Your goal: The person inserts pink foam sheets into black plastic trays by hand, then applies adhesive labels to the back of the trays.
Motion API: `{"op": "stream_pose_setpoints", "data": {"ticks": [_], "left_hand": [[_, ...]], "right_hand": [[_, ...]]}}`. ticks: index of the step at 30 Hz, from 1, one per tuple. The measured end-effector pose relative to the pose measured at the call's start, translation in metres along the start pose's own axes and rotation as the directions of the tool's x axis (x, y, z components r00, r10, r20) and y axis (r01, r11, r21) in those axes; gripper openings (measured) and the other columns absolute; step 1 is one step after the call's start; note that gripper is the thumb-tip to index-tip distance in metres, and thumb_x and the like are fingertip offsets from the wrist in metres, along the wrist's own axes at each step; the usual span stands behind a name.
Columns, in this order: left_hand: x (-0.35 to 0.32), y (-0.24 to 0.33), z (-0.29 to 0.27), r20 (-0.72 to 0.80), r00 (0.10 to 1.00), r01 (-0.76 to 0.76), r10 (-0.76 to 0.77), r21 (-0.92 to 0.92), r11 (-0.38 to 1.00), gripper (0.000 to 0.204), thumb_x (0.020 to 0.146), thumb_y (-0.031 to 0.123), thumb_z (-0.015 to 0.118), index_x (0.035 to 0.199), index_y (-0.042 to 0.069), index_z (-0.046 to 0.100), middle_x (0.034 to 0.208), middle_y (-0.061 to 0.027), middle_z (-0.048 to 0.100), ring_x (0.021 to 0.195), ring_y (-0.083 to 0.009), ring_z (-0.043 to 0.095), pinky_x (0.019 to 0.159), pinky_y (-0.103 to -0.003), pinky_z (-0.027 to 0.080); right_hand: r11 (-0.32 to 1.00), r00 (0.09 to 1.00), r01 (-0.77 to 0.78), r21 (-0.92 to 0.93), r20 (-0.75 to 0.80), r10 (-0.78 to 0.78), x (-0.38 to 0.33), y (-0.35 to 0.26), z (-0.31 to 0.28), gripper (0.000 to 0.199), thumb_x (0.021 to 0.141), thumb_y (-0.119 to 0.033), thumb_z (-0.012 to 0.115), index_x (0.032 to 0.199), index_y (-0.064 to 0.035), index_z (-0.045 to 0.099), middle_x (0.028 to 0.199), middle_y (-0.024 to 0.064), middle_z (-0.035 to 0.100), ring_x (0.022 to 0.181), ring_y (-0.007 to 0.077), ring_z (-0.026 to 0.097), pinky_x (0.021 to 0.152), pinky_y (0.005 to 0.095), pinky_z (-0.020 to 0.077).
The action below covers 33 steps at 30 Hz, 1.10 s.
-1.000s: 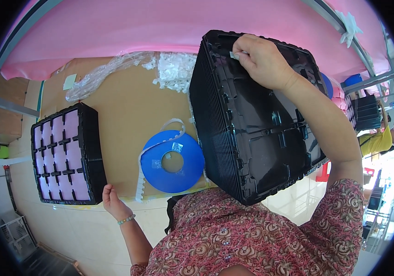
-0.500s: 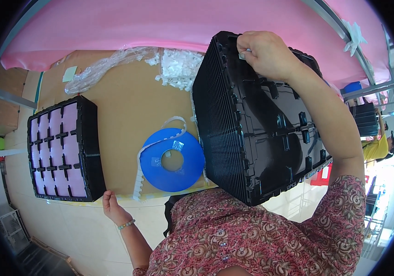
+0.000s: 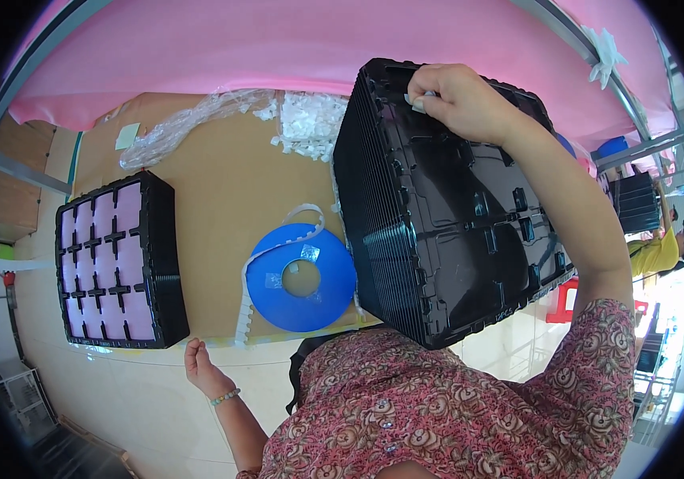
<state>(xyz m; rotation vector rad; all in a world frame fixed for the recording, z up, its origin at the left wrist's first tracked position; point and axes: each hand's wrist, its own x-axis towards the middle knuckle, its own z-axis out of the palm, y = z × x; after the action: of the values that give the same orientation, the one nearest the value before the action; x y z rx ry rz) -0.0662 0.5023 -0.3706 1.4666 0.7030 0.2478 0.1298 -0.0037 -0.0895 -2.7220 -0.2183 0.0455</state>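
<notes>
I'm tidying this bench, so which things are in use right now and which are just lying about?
In use:
- stack of black trays, right hand on its top edge
- small white piece in that hand's grip

Lying about:
- blue reel
- black tray with pink pads, near the left hand
- white scraps
- clear plastic wrap

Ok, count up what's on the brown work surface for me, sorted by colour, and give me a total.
Black: 2, the tray stack with pink inserts and the tall tray stack under the right hand
Blue: 1, the reel
White: 1, the heap of small pieces
Clear: 1, the plastic bag
Total: 5
</notes>
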Motion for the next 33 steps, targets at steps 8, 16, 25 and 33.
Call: {"op": "stream_pose_setpoints", "data": {"ticks": [8,16,25,33], "left_hand": [[0.000,0.010,0.020,0.004,1.000,-0.004,0.004,-0.003,1.000,0.019,0.087,-0.001,0.053,0.102,0.000,0.063,0.104,-0.0051,0.062,0.099,-0.0143,0.056,0.090,-0.027,0.043],[0.004,0.009,0.027,0.060,0.998,-0.007,0.008,-0.006,1.000,0.017,0.088,-0.003,0.051,0.100,-0.001,0.064,0.102,-0.0064,0.063,0.098,-0.0154,0.057,0.094,-0.029,0.044],[0.010,0.009,0.043,0.096,0.995,0.027,-0.028,0.012,1.000,0.018,0.088,-0.003,0.051,0.100,-0.001,0.064,0.100,-0.0054,0.063,0.095,-0.0143,0.058,0.091,-0.027,0.045],[0.007,0.005,0.040,0.125,0.992,0.007,-0.007,0.004,1.000,0.017,0.087,0.000,0.055,0.101,0.002,0.064,0.097,-0.0022,0.062,0.089,-0.0096,0.055,0.081,-0.022,0.044]], "right_hand": [[0.988,0.965,-0.109,-0.105,0.229,0.131,-0.005,-0.025,-0.024,0.013,0.088,-0.005,0.056,0.094,-0.0005,0.067,0.096,0.0120,0.066,0.086,0.0264,0.063,0.082,0.0352,0.0507],[0.933,0.989,0.115,-0.341,0.125,-0.076,-0.026,-0.013,-0.010,0.033,0.085,0.002,0.056,0.113,-0.0092,0.069,0.091,0.0122,0.062,0.083,0.0282,0.062,0.080,0.0359,0.0494],[0.923,0.987,0.150,-0.355,0.001,-0.160,-0.024,-0.016,-0.002,0.038,0.084,0.004,0.054,0.116,-0.0120,0.068,0.083,0.0116,0.058,0.079,0.0292,0.060,0.075,0.0362,0.0478],[0.944,0.993,-0.008,-0.330,0.111,0.047,-0.030,-0.019,-0.015,0.035,0.085,-0.002,0.052,0.114,-0.0094,0.069,0.102,0.0136,0.066,0.098,0.0300,0.062,0.091,0.0383,0.0483]]}}
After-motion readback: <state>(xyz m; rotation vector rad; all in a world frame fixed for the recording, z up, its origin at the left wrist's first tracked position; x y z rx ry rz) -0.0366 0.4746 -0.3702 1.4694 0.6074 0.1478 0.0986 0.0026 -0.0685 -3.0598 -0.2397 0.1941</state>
